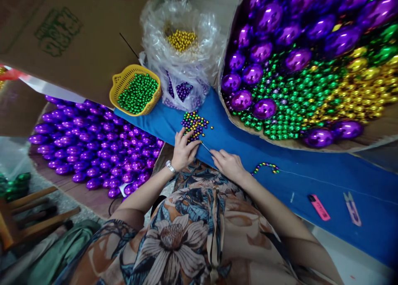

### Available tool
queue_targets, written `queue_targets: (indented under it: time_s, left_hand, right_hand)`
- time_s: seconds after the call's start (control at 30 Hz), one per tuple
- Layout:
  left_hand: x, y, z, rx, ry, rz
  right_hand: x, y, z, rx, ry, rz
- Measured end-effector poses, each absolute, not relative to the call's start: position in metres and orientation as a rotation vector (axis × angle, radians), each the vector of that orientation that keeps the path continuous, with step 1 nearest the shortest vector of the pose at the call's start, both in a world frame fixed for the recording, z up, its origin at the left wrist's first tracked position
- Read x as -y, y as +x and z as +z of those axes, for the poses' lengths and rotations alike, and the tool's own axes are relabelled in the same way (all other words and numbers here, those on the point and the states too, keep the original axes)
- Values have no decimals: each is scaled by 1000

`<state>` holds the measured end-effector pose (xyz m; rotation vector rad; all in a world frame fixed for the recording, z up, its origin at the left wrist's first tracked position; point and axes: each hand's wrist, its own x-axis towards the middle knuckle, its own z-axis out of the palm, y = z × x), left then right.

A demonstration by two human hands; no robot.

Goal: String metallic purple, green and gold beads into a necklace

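My right hand (228, 162) pinches a thin needle (207, 148) that points up and left toward the bead pile. The fingers of my left hand (184, 150) are apart, resting at the near edge of the loose beads (195, 122), which are green, gold and purple. Its thumb lies beside the needle's tip, where a small gold bead shows; whether it touches the bead is too small to tell. Right of my right hand, a short curved string of mixed beads (265, 166) lies on the blue cloth (242, 140), with a thin thread (323, 179) trailing right.
A yellow basket (114, 93) of green beads stands behind, beside clear plastic bags (199, 48) of gold and purple beads. Cardboard boxes with shiny beads flank the cloth, including large purple ones (93, 148) at left. Thread snips (352, 209) and a pink, black-ended object (319, 207) lie right.
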<state>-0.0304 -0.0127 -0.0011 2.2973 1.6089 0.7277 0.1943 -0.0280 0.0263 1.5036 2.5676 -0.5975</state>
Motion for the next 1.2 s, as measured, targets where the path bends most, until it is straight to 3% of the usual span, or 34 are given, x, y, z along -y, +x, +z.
queue_targets:
  time_s: [1.2]
  left_hand:
    - [16, -33, -4, -1607, 2343, 839]
  right_hand:
    - [25, 182, 27, -2540, 1484, -546]
